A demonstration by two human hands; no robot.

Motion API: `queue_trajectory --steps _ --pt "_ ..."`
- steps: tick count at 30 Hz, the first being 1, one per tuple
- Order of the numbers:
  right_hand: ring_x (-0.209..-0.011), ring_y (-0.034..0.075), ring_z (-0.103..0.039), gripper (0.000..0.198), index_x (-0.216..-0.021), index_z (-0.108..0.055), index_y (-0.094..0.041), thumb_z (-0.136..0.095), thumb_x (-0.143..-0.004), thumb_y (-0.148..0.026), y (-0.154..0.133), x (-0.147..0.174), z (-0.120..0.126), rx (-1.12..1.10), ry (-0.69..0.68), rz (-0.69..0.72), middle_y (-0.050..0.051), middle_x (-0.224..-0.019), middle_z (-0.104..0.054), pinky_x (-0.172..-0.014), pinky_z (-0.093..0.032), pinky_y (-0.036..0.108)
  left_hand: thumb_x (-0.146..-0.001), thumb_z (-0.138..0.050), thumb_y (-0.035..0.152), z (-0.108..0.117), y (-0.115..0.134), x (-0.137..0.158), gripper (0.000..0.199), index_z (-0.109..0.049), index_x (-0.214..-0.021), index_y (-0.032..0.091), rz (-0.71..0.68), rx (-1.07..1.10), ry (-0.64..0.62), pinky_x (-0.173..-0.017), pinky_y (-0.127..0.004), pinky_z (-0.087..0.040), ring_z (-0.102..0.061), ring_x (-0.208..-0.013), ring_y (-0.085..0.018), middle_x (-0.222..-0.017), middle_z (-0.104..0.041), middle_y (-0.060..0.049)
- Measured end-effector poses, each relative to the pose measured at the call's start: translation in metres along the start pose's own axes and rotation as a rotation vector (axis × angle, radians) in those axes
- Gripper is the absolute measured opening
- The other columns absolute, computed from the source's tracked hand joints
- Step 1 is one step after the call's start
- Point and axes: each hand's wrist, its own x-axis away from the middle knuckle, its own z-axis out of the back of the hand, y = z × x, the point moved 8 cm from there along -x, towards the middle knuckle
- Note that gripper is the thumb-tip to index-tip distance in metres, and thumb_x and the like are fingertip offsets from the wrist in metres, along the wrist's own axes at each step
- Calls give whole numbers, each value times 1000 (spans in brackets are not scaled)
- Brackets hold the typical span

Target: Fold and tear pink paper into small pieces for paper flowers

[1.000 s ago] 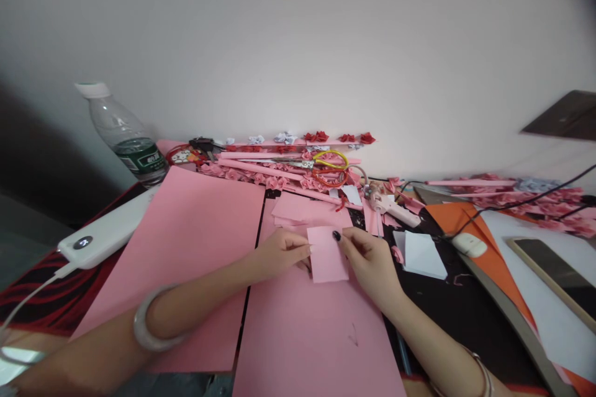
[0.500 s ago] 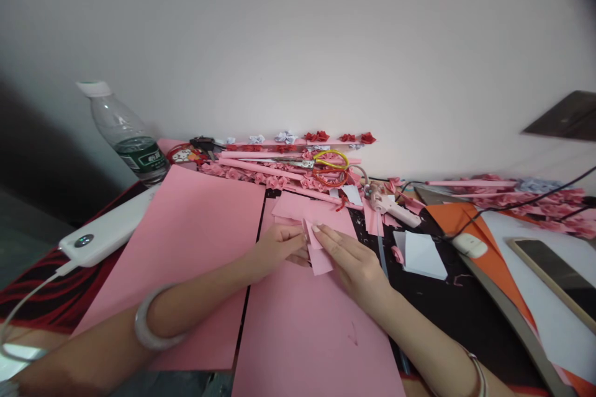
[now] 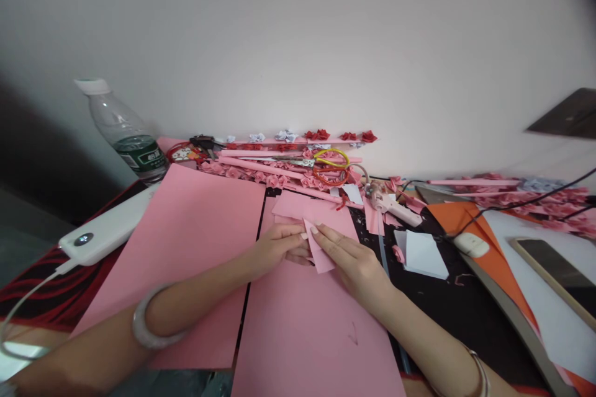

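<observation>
At centre are two hands (image 3: 351, 263), one small folded paper (image 3: 319, 258) and two large pink sheets (image 3: 205, 223). Left: one bottle (image 3: 139, 152), one power bank (image 3: 109, 226); far right: one phone (image 3: 561, 273). Overlapping pink flowers (image 3: 277, 180) perhaps number over ten.

The right hand (image 3: 361, 263) hides part of the folded pink paper (image 3: 318, 258), the right edge cuts off the smartphone (image 3: 559, 276) and dark wall plate (image 3: 565, 115), and the bottle label's (image 3: 142, 153) small print is unreadable.

Passage lies over the sheet (image 3: 311, 338) at bottom centre; scissors (image 3: 308, 163) and glue gun (image 3: 401, 211) obstruct the middle, the bottle (image 3: 128, 136) the left.
</observation>
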Motion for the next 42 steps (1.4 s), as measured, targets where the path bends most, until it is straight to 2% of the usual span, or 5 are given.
queue_trajectory --steps 10,20,30,37,42 --pt "-123 18 -37 54 -136 -27 -19 -32 -85 -2 0 1 -2 21 -18 8 11 -132 -43 -98 -42 37 -80 -54 32 0 0 -2 29 -61 -101 13 -6 91 14 -77 -39 -49 -65 -80 -23 -85 -69 -11" --pt "-122 19 -38 54 -136 -29 -18 -33 -84 -1 0 0 -2 34 -16 11 12 -131 -44 -97 -42 37 -83 -52 35 0 1 1 33 -59 -106 13 -7 -86 7 -82 -42 -48 -63 -90 -24 -98 -66 -13" --pt "-122 19 -38 54 -136 -29 -16 -33 -84 -1 -2 1 -3 69 -13 30 13 -131 -45 -97 -42 37 -84 -50 35 -1 1 0 29 -61 -100 13 -39 -114 -22 -83 -41 -49 -63 -91 -23 -96 -67 -10" --pt "-121 20 -40 47 -130 -39 -11 -34 -84 -2 -4 0 -2 106 -16 37 14 -129 -46 -98 -42 35 -84 -50 35 0 0 -1 31 -60 -103 13 -43 -123 -26 -84 -40 -49 -63 -90 -21 -95 -67 -10" --pt "-122 20 -38 49 -132 -35 -13 -35 -85 -3 -4 1 -3 111 -26 38 13 -130 -45 -98 -42 36 -84 -50 36 -2 2 0 32 -61 -103 14 -38 -149 -16 -82 -38 -49 -63 -90 -21 -95 -67 -10"
